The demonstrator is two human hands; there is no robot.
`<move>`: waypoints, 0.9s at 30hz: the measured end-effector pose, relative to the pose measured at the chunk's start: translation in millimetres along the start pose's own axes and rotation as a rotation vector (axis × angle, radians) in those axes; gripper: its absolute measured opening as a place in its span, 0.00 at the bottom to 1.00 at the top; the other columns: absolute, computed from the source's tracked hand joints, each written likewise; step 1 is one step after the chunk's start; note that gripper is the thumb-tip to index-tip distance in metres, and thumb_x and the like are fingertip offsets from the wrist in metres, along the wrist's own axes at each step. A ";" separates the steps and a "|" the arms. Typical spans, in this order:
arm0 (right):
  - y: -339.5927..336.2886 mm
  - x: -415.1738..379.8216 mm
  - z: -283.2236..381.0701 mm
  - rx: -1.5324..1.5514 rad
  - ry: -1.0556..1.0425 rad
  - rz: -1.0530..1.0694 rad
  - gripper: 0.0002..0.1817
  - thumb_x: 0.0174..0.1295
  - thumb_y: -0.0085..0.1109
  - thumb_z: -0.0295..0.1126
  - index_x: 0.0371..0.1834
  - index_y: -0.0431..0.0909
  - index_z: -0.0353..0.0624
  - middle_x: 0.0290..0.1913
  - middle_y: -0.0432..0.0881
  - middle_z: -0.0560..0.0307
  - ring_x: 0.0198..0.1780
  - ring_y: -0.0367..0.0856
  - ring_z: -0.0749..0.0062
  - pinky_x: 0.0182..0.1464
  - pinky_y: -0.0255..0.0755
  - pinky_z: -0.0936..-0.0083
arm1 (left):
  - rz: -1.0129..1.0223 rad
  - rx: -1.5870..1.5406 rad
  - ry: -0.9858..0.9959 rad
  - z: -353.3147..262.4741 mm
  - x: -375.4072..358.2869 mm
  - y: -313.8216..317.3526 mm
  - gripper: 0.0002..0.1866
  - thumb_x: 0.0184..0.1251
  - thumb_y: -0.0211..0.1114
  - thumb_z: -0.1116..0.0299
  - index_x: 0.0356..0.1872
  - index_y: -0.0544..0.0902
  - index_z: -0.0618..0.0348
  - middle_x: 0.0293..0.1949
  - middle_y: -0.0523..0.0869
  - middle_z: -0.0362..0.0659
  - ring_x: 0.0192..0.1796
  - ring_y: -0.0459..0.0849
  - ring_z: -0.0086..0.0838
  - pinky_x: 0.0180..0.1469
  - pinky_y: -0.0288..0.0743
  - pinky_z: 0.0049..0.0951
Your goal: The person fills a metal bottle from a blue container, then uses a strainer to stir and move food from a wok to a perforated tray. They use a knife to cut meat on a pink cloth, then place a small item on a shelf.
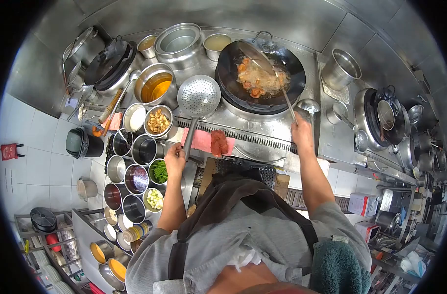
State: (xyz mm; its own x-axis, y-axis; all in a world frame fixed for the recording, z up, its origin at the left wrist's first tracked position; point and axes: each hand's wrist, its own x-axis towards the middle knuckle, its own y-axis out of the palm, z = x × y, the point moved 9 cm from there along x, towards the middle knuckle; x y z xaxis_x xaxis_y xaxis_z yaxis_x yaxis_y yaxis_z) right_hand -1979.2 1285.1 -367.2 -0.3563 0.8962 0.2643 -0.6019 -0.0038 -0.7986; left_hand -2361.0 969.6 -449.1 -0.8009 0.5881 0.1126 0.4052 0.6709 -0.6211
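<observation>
My left hand point(175, 160) is closed around the handle of a perforated skimmer point(199, 95), whose round bowl is bare and lies left of the wok. My right hand point(302, 133) grips the long handle of a wok spatula point(255, 56), its broad head tilted over the black wok point(227, 66). Reddish-brown pieces of food point(260, 82) bubble in pale, foamy liquid in the wok. Beside my right hand rests a ladle point(309, 105). A dark red cloth point(219, 142) lies on a pink cloth point(200, 141) along the stove's front edge.
Left of the skimmer stand a pot of amber oil point(157, 89), a container of garlic cloves point(158, 121) and containers of chopped greens point(159, 171). A lidded steel pot point(178, 41) is behind. On the right are a tall steel pot point(342, 68) and another wok point(402, 122).
</observation>
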 end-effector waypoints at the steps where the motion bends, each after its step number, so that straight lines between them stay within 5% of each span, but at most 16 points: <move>1: -4.4 -3.1 -10.6 0.000 0.006 0.004 0.22 0.56 0.51 0.25 0.57 0.75 0.45 0.32 0.82 0.38 0.40 0.81 0.45 0.43 0.73 0.59 | 0.006 0.004 -0.002 3.7 -0.9 -1.2 0.15 0.55 0.62 0.75 0.45 0.82 0.63 0.35 0.86 0.49 0.37 0.86 0.35 0.39 0.77 0.32; 3: -18.3 -10.0 -15.3 0.185 0.119 0.112 0.23 0.56 0.52 0.24 0.57 0.75 0.42 0.29 0.82 0.42 0.33 0.83 0.51 0.37 0.74 0.62 | 0.000 -0.026 -0.025 8.5 -1.4 -3.2 0.15 0.55 0.62 0.75 0.45 0.82 0.63 0.35 0.86 0.49 0.37 0.85 0.35 0.40 0.77 0.32; 4: -26.9 -22.6 -16.3 0.368 0.295 0.182 0.22 0.56 0.51 0.24 0.57 0.75 0.38 0.26 0.81 0.50 0.26 0.79 0.66 0.30 0.72 0.70 | 0.000 -0.028 -0.030 9.5 -1.6 -4.6 0.15 0.55 0.62 0.75 0.45 0.82 0.63 0.35 0.86 0.49 0.37 0.85 0.35 0.40 0.77 0.32; 7: -38.7 -59.5 -9.6 0.558 0.427 0.342 0.22 0.57 0.51 0.25 0.57 0.75 0.36 0.24 0.79 0.56 0.23 0.74 0.77 0.27 0.69 0.76 | 0.014 0.020 -0.033 7.9 -3.1 -6.7 0.15 0.57 0.62 0.75 0.48 0.81 0.63 0.37 0.87 0.48 0.38 0.86 0.29 0.42 0.78 0.27; 13: -76.6 -78.8 -47.6 0.297 0.423 0.209 0.21 0.58 0.50 0.25 0.56 0.76 0.36 0.24 0.81 0.55 0.24 0.77 0.74 0.28 0.70 0.75 | 0.064 -0.018 -0.038 3.0 4.9 7.2 0.15 0.58 0.62 0.76 0.48 0.81 0.64 0.36 0.86 0.47 0.37 0.85 0.27 0.42 0.77 0.26; 14: -82.1 -76.8 -72.4 0.226 0.214 0.053 0.21 0.57 0.50 0.25 0.56 0.76 0.36 0.25 0.82 0.52 0.26 0.79 0.71 0.33 0.72 0.71 | 0.044 -0.042 -0.025 0.6 7.5 7.0 0.15 0.57 0.62 0.76 0.47 0.81 0.64 0.36 0.86 0.48 0.36 0.85 0.30 0.41 0.77 0.28; 15: -90.4 -75.8 -72.1 0.220 0.217 0.048 0.21 0.57 0.50 0.25 0.56 0.76 0.36 0.25 0.82 0.52 0.26 0.79 0.71 0.33 0.72 0.71 | 0.025 -0.067 -0.016 -0.3 8.8 6.8 0.15 0.56 0.62 0.77 0.46 0.82 0.63 0.35 0.86 0.49 0.36 0.85 0.33 0.40 0.77 0.30; 19: -121.6 -70.3 -66.9 0.020 0.237 -0.031 0.21 0.58 0.50 0.24 0.57 0.75 0.37 0.24 0.80 0.57 0.22 0.72 0.78 0.27 0.68 0.77 | 0.052 -0.010 0.002 -20.2 13.4 7.6 0.14 0.59 0.62 0.75 0.47 0.81 0.65 0.35 0.87 0.46 0.36 0.85 0.27 0.41 0.78 0.26; 21: -118.8 -72.5 -62.0 0.124 0.386 0.007 0.21 0.57 0.48 0.23 0.56 0.76 0.36 0.26 0.82 0.49 0.27 0.81 0.62 0.37 0.73 0.72 | 0.056 -0.017 0.011 -24.5 15.1 10.2 0.15 0.59 0.62 0.75 0.48 0.81 0.65 0.35 0.87 0.46 0.36 0.85 0.27 0.42 0.78 0.26; 27: -96.9 -71.5 -52.8 0.118 0.275 0.029 0.21 0.57 0.49 0.24 0.55 0.76 0.34 0.29 0.84 0.45 0.33 0.84 0.58 0.42 0.74 0.69 | 0.072 -0.046 0.057 -31.8 15.7 16.7 0.15 0.58 0.61 0.76 0.47 0.82 0.64 0.35 0.87 0.46 0.36 0.86 0.27 0.42 0.78 0.26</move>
State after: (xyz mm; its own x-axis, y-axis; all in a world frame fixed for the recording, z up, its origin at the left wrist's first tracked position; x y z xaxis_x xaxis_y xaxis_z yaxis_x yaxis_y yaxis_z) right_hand -1857.6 1244.8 -337.2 -0.1777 0.9814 0.0730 -0.6788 -0.0685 -0.7311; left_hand -2352.7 1004.4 -433.1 -0.7432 0.6592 0.1143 0.4813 0.6454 -0.5931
